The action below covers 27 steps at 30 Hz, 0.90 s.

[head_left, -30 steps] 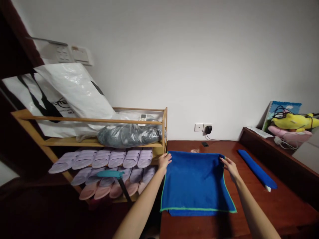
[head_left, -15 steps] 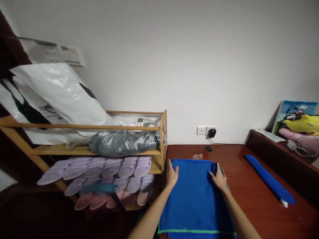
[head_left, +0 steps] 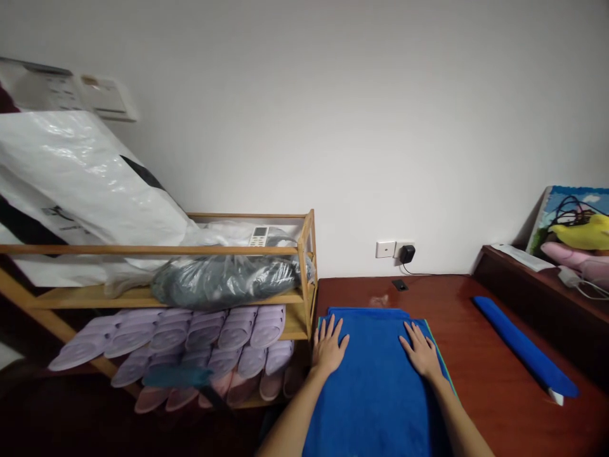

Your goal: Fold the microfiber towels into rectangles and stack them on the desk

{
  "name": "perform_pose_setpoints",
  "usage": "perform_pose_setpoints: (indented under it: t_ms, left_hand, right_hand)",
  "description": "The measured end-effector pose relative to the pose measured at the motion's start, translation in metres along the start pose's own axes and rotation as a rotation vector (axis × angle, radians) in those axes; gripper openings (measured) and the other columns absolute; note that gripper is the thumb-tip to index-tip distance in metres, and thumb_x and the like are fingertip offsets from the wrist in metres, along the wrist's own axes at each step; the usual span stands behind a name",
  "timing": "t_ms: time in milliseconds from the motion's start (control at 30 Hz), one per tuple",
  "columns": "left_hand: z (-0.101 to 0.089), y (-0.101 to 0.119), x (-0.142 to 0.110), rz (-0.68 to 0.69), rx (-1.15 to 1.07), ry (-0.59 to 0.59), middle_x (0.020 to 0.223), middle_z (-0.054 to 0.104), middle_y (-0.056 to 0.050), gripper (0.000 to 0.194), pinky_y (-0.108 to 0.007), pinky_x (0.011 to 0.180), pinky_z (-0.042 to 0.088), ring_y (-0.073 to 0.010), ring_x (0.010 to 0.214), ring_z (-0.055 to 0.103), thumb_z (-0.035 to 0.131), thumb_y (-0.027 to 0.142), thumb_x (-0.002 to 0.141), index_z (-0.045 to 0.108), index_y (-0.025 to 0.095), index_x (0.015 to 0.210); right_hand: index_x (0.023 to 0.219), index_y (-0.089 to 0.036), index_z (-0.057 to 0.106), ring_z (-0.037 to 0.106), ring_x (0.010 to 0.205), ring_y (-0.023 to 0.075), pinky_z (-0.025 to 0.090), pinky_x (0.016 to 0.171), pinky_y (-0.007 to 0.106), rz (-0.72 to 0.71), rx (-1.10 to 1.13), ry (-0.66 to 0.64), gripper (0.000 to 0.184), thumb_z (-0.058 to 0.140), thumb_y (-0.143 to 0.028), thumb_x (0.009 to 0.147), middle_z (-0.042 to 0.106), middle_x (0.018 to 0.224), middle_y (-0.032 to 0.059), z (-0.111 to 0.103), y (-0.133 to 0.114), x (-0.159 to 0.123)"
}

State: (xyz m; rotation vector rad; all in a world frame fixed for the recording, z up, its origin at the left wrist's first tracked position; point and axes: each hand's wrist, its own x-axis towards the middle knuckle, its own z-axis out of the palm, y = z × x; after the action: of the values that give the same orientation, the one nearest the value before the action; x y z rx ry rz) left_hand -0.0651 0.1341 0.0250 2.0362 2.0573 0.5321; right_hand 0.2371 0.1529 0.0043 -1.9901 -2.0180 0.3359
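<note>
A blue cloth with green edging (head_left: pixel 371 387), which looks like a towel folded in layers, lies on the reddish-brown tabletop (head_left: pixel 495 406). My left hand (head_left: pixel 329 346) rests flat on its far left corner, fingers spread. On the far right part of the cloth lies my right hand (head_left: pixel 421 350), palm down with the fingers apart. Neither hand grips anything. The near end of the cloth runs out of view at the bottom. To the right, a long narrow blue strip (head_left: pixel 523 346) with a white tag at its near end lies on the table.
Left of the table stands a wooden rack (head_left: pixel 307 279) with several lilac slippers (head_left: pixel 236 329), a plastic-wrapped grey bundle (head_left: pixel 228 279), a remote control (head_left: pixel 259 236) and a white bag (head_left: pixel 80 184). A black plug (head_left: pixel 406 254) sits in the wall socket. A raised ledge (head_left: pixel 490 266) borders the right side.
Both hands have gone from holding the cloth's sides to lying flat on top of it. The cloth lies flatter, its near green edge now out of view. The camera has shifted slightly.
</note>
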Motion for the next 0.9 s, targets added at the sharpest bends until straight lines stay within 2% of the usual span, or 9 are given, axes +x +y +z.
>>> perform_pose_setpoints:
  t_ms: [133,200,267,367,467,533,633,800,900]
  left_hand:
    - [-0.001,-0.005,0.0,0.035,0.013,0.027,0.153,0.021,0.002,0.054,-0.046,0.112,0.016,-0.0265,0.14,0.016,0.035,0.05,0.09,0.033,0.032,0.141]
    - [-0.005,0.0,-0.001,0.051,0.042,0.04,0.152,0.024,0.0,0.052,-0.047,0.111,0.019,-0.0269,0.139,0.019,0.035,0.047,0.09,0.036,0.031,0.14]
    - [-0.011,0.009,-0.003,0.065,0.068,0.057,0.152,0.024,-0.004,0.05,-0.05,0.111,0.018,-0.0277,0.139,0.02,0.033,0.04,0.092,0.038,0.026,0.14]
    - [-0.021,0.024,-0.018,0.147,0.08,0.082,0.152,0.022,-0.006,0.049,-0.05,0.113,0.013,-0.0249,0.14,0.016,0.032,0.029,0.093,0.034,0.022,0.141]
    - [-0.027,0.028,-0.056,0.338,0.073,0.007,0.153,0.02,-0.003,0.053,-0.05,0.112,0.019,-0.0237,0.14,0.018,0.036,0.038,0.093,0.026,0.028,0.144]
    - [-0.028,0.02,-0.087,0.39,0.069,-0.06,0.154,0.018,-0.001,0.056,-0.05,0.109,0.025,-0.0238,0.14,0.019,0.035,0.046,0.093,0.017,0.034,0.145]
    - [-0.033,0.006,-0.122,0.38,0.091,-0.043,0.154,0.017,0.001,0.054,-0.048,0.11,0.026,-0.021,0.14,0.019,0.031,0.043,0.095,0.01,0.037,0.145]
    - [-0.041,0.012,-0.14,0.345,0.173,0.016,0.152,0.024,-0.002,0.053,-0.051,0.109,0.028,-0.0233,0.138,0.024,0.035,0.034,0.095,0.016,0.033,0.145]
    - [-0.045,0.022,-0.158,0.41,0.18,0.005,0.153,0.02,-0.002,0.056,-0.048,0.11,0.028,-0.0224,0.139,0.022,0.035,0.033,0.095,0.012,0.031,0.146]
  right_hand:
    - [0.143,-0.026,0.028,0.023,0.138,0.0155,0.021,0.112,0.041,-0.08,-0.069,0.023,0.061,0.02,-0.055,0.09,0.033,0.149,0.0041,-0.007,0.01,-0.003]
    - [0.142,-0.022,0.032,0.025,0.138,0.0198,0.02,0.111,0.046,-0.046,-0.132,0.058,0.058,0.022,-0.049,0.091,0.035,0.147,0.0074,-0.013,-0.001,-0.004]
    - [0.141,-0.016,0.033,0.02,0.139,0.0254,0.014,0.112,0.052,-0.008,-0.175,0.103,0.058,0.024,-0.044,0.091,0.03,0.149,0.0123,-0.017,-0.023,-0.01]
    - [0.143,-0.017,0.029,0.013,0.141,0.0264,0.012,0.112,0.052,-0.08,-0.186,0.178,0.06,0.026,-0.048,0.091,0.018,0.153,0.0119,-0.014,-0.062,-0.04]
    - [0.144,-0.03,0.024,0.021,0.139,0.0224,0.027,0.109,0.048,-0.266,-0.111,0.132,0.057,0.025,-0.053,0.091,0.023,0.152,0.0043,-0.004,-0.082,-0.092]
    - [0.144,-0.034,0.019,0.024,0.138,0.0215,0.03,0.108,0.047,-0.346,-0.087,0.085,0.056,0.028,-0.052,0.092,0.026,0.151,0.002,0.002,-0.08,-0.124]
    - [0.145,-0.034,0.015,0.022,0.139,0.0217,0.03,0.109,0.046,-0.38,-0.097,0.059,0.058,0.031,-0.051,0.091,0.025,0.152,0.0013,0.001,-0.067,-0.15]
    - [0.144,-0.033,0.018,0.023,0.138,0.024,0.031,0.107,0.051,-0.296,-0.147,0.115,0.058,0.032,-0.052,0.091,0.024,0.151,0.0038,-0.004,-0.065,-0.163]
    - [0.145,-0.032,0.015,0.021,0.139,0.0272,0.034,0.104,0.052,-0.247,-0.162,0.171,0.064,0.036,-0.054,0.089,0.02,0.152,0.0054,0.0,-0.065,-0.187]
